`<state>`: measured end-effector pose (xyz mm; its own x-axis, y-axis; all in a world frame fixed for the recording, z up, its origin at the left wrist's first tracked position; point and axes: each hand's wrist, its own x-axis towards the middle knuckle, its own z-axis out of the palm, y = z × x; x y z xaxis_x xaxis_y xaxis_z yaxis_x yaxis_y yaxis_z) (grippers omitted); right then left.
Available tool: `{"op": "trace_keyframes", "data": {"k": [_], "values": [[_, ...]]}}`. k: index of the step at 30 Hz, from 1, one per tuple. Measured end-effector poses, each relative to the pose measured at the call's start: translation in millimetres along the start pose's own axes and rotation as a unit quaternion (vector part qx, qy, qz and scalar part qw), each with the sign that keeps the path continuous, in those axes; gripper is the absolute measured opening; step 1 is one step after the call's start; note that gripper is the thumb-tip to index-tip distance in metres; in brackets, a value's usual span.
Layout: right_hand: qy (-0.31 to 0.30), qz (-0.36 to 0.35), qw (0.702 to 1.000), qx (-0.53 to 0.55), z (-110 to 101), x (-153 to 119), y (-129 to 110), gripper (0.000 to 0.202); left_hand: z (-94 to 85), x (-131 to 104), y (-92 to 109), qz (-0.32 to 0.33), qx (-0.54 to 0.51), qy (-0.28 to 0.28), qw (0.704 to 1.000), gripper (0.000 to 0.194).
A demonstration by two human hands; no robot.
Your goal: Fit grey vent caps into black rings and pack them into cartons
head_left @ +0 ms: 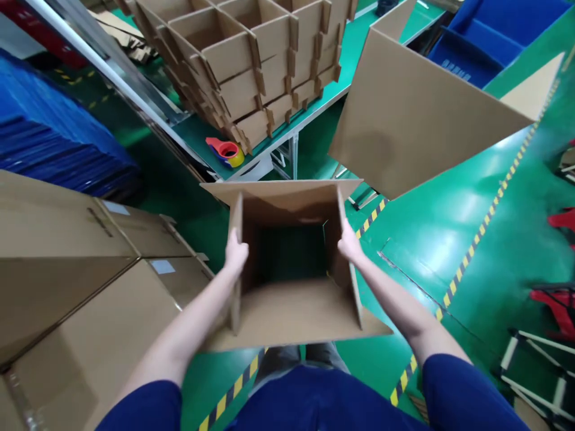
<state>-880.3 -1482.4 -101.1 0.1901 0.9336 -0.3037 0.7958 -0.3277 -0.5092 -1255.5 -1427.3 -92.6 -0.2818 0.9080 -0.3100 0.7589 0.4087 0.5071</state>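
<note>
Held in front of my body is a brown cardboard box (287, 311), its flaps folded outward. I look straight down through it, and the dark floor shows at the far end, so its bottom is unclosed. My left hand (236, 254) grips the left side panel, fingers wrapped over its edge. On the opposite panel my right hand (350, 242) is closed in the same way. A tape dispenser (227, 151), red with a yellow roll, lies on the green table beyond the box.
Stacked cardboard dividers (269, 78) stand on the table (309, 114). Another cardboard box (417, 114) with raised flaps is at the right. Large cartons (112, 299) fill the left side, with blue sheets (54, 126) behind. Yellow-black tape (476, 239) marks the floor, and blue bins (489, 36) sit far right.
</note>
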Motion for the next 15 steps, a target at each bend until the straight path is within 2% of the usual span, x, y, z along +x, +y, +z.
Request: {"op": "trace_keyframes", "data": {"k": [3, 5, 7, 8, 9, 11, 13, 15], "values": [[-0.022, -0.022, 0.994, -0.104, 89, -7, -46, 0.095, 84.0, -6, 8, -0.032, 0.006, 0.041, 0.999, 0.084], [-0.046, -0.093, 0.981, -0.162, 141, 1, -62, 0.088, 128.1, 1, 7, -0.047, 0.007, 0.039, 0.998, 0.083], [-0.08, -0.222, 0.952, -0.196, 181, 18, -65, 0.077, 154.0, 15, 0, -0.058, 0.009, 0.016, 0.998, 0.077], [-0.098, -0.292, 0.929, -0.205, 197, 28, -62, 0.073, 158.5, 23, -5, -0.061, 0.013, 0.001, 0.998, 0.073], [-0.116, -0.354, 0.905, -0.207, 210, 37, -57, 0.07, 156.5, 31, -11, -0.059, 0.017, -0.016, 0.998, 0.07], [-0.145, -0.438, 0.865, -0.198, 229, 52, -46, 0.067, 132.4, 38, -25, -0.041, 0.023, -0.064, 0.997, 0.067], [-0.158, -0.473, 0.845, -0.194, 238, 59, -38, 0.065, 84.5, 24, -46, -0.019, 0.017, -0.136, 0.99, 0.058], [-0.159, -0.48, 0.841, -0.193, 241, 62, -33, 0.063, 24.4, -24, -78, 0.0, 0.007, -0.184, 0.983, 0.046]]}}
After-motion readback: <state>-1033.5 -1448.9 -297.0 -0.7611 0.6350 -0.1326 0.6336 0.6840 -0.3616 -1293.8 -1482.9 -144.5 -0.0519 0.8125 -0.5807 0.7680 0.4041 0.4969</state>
